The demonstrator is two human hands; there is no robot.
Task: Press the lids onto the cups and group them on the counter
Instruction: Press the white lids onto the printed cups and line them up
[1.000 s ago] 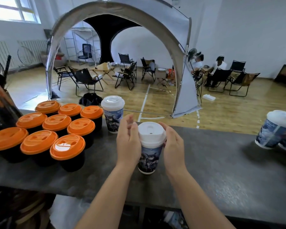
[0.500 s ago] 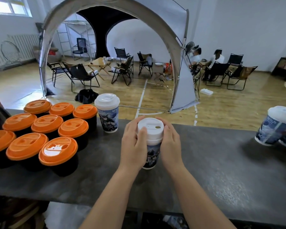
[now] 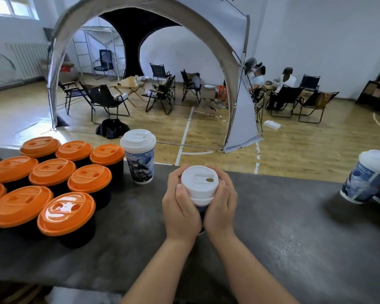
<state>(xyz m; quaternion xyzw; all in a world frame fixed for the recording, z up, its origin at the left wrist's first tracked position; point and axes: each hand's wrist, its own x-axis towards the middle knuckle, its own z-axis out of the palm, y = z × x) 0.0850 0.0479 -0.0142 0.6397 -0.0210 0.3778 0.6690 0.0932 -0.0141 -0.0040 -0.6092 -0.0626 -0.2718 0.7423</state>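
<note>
Here the white lid [image 3: 199, 182] caps the printed cup [image 3: 200, 212] — left hand [image 3: 180, 212] and right hand [image 3: 221, 210] both in a wrapped grip.

Orange-lidded black cups [image 3: 89, 182] on the counter: nine visible, grouped at left, one cut off by the frame edge. White-lidded printed cups: four visible, namely one beside the orange group [image 3: 138, 159], one between the hands [image 3: 199, 187], and two touching at right [image 3: 370, 178]. Hands: two, left hand [image 3: 180, 210] and right hand [image 3: 221, 207]
</note>
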